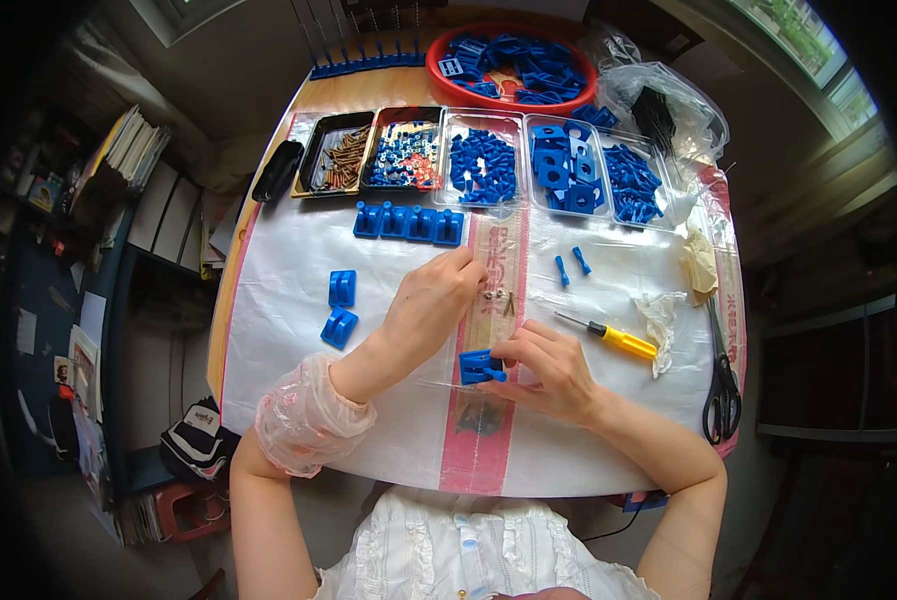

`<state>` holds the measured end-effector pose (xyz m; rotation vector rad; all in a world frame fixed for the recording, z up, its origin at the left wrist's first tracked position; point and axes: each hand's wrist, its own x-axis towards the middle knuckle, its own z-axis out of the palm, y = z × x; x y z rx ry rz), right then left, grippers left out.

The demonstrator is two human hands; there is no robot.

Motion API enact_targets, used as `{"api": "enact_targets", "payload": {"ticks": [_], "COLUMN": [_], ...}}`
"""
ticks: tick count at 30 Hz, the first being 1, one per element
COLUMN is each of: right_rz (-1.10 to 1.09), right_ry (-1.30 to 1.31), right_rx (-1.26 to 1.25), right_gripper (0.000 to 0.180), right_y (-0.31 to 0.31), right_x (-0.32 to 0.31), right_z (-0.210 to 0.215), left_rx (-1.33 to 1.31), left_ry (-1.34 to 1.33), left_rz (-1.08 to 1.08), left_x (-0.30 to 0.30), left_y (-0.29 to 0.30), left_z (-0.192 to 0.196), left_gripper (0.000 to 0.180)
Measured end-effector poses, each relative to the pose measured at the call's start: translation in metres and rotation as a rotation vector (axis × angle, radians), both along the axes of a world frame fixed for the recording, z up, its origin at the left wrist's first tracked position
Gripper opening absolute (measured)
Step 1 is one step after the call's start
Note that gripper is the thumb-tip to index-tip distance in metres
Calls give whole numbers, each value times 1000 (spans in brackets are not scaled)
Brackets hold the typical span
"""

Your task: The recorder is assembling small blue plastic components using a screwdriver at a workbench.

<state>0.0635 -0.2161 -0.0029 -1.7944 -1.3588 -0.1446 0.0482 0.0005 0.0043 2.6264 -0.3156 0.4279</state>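
My right hand (552, 368) grips a blue plastic part (477, 367) between thumb and fingers, low over the middle of the table. Above it, my left hand (431, 298) reaches over the pink-and-tan strip with its fingertips pinched together; whatever is between them is hidden. Beside those fingertips lie a few small screws (510, 303). Two blue block-like pieces (341, 308) sit left of my left hand, and a row of several joined-up blue pieces (409, 223) stands beyond it. Right of my right hand is a yellow-handled screwdriver (619, 340), with two small blue pegs (572, 267) farther off.
Trays of brass screws (347, 158), small nuts (405, 150) and blue parts (484, 165) line the far side. Behind them stands a red basin (439, 82) of blue pieces. Black scissors (721, 400) and crumpled tissue (661, 325) lie right; a black case (278, 171) lies far left.
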Motion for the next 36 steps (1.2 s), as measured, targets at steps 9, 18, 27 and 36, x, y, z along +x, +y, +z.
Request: {"api": "enact_targets", "payload": {"ticks": [9, 18, 27, 36], "right_rz": [-147, -146, -135, -151], "right_ry": [37, -29, 4, 51], "right_rx": [9, -33, -48, -21], "right_gripper": [32, 35, 33, 30], "right_y": [3, 5, 5, 4], "right_x": [-1, 0, -1, 1], "right_z": [5, 3, 5, 3], "left_rx": [-625, -844, -956, -1099], "left_ry": [283, 470, 650, 751], "left_rz": [-86, -88, -125, -199], "left_x": [-32, -48, -49, -47], "left_y": [5, 2, 11, 16], "left_z": [32, 27, 18, 17], "left_gripper": [11, 15, 16, 20]}}
